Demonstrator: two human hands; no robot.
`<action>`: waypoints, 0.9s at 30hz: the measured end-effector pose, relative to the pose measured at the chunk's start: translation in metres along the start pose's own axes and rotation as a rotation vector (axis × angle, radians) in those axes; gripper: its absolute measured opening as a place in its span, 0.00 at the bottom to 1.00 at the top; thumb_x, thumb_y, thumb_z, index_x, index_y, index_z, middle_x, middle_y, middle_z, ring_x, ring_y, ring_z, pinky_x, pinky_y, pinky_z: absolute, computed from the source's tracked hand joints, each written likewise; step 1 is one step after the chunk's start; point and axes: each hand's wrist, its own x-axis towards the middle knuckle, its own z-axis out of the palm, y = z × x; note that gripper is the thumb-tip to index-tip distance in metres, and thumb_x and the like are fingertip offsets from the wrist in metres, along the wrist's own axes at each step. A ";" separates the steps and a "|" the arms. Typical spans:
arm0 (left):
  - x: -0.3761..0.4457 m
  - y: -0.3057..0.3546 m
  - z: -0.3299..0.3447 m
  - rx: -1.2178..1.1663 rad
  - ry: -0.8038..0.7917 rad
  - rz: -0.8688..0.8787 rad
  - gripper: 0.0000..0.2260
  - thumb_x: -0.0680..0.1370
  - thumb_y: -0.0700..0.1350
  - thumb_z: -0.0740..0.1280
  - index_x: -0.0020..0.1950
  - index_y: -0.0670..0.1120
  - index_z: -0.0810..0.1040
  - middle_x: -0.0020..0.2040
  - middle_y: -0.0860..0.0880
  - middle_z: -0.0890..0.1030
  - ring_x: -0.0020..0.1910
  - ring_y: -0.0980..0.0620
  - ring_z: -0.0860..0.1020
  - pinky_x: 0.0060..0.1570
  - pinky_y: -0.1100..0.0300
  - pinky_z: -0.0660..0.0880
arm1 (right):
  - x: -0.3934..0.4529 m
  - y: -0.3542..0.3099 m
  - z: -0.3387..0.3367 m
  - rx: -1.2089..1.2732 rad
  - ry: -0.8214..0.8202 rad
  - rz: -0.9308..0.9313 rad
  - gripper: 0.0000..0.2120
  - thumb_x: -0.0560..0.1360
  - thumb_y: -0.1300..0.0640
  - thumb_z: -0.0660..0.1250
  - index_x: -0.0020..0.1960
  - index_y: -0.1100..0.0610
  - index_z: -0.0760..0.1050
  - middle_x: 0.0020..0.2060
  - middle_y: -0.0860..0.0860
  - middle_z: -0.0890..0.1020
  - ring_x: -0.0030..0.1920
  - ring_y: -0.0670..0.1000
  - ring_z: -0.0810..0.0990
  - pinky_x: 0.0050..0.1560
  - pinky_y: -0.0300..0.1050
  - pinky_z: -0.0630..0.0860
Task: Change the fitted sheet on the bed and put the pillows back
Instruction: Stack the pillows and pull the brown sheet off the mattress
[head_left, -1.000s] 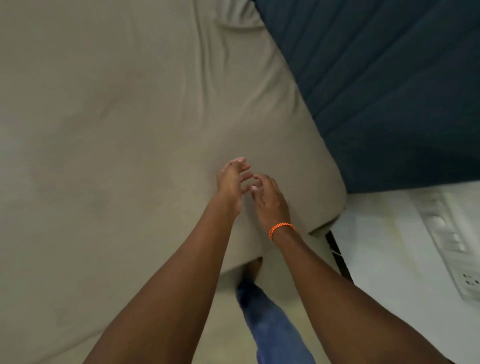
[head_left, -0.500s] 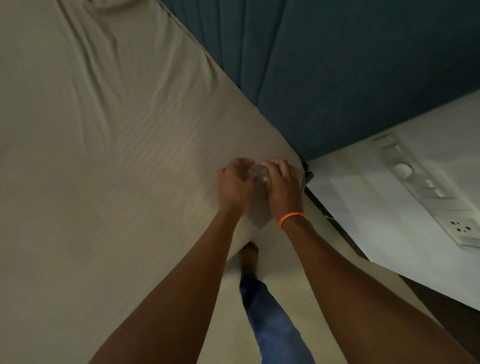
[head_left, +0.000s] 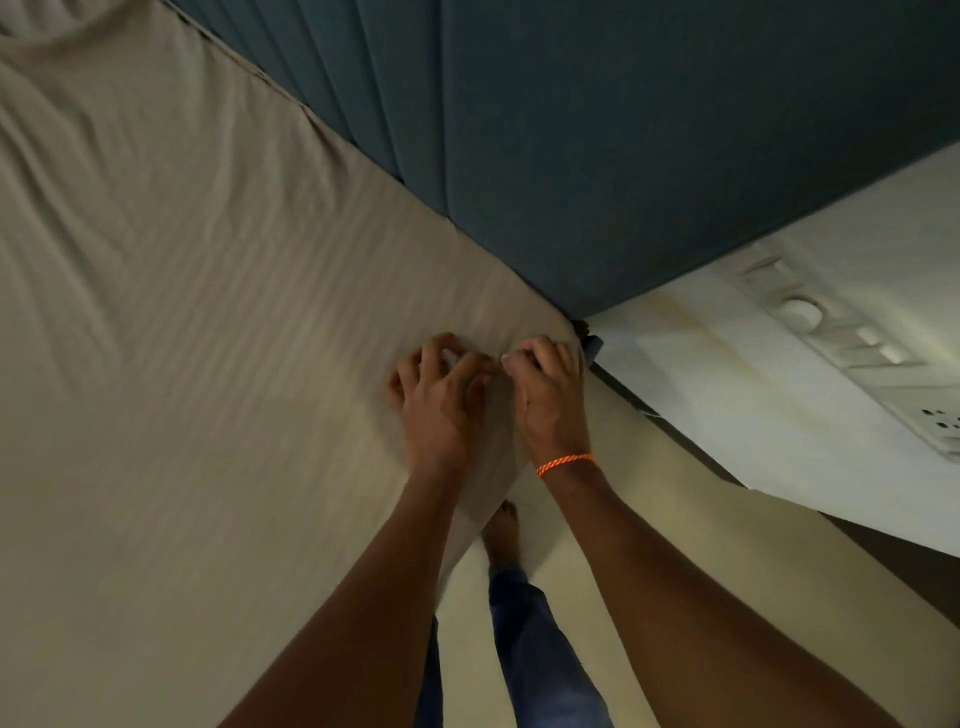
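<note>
Beige fitted sheet (head_left: 218, 322), faintly striped weave, stretched over the mattress, creased toward the top left, smoother near the corner. Left hand (head_left: 441, 400) with fingers curled, bunching a fold of the sheet just short of the bed corner. Right hand (head_left: 548, 395) close beside it, fingers clenched on the sheet at the corner itself; orange braided wristband (head_left: 565, 464) on that wrist. Padded dark-blue headboard (head_left: 623, 130), vertically channelled, tight against the mattress edge. White wall (head_left: 753, 395) with a switch and socket panel (head_left: 852, 353) to the right. Bare foot (head_left: 503, 535) and blue trouser leg (head_left: 540, 649) on the pale floor below.
</note>
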 end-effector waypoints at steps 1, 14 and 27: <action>0.002 0.001 0.000 0.018 -0.006 0.018 0.09 0.83 0.56 0.65 0.60 0.59 0.81 0.71 0.50 0.72 0.68 0.41 0.68 0.67 0.42 0.64 | 0.000 -0.001 0.001 -0.015 0.004 -0.001 0.05 0.80 0.62 0.70 0.51 0.54 0.81 0.51 0.50 0.77 0.50 0.54 0.72 0.52 0.52 0.72; 0.007 -0.005 -0.003 -0.007 -0.072 0.092 0.08 0.85 0.51 0.64 0.62 0.52 0.76 0.64 0.49 0.72 0.62 0.44 0.66 0.66 0.45 0.61 | -0.003 -0.023 0.004 -0.131 0.131 0.198 0.07 0.84 0.53 0.61 0.58 0.54 0.75 0.58 0.54 0.75 0.55 0.54 0.72 0.56 0.53 0.74; 0.001 -0.002 -0.002 0.002 -0.068 0.073 0.08 0.86 0.50 0.58 0.62 0.52 0.74 0.64 0.48 0.71 0.65 0.44 0.66 0.72 0.43 0.59 | -0.002 -0.014 0.017 0.689 0.355 0.943 0.15 0.86 0.45 0.58 0.57 0.58 0.69 0.48 0.56 0.77 0.45 0.54 0.76 0.46 0.54 0.78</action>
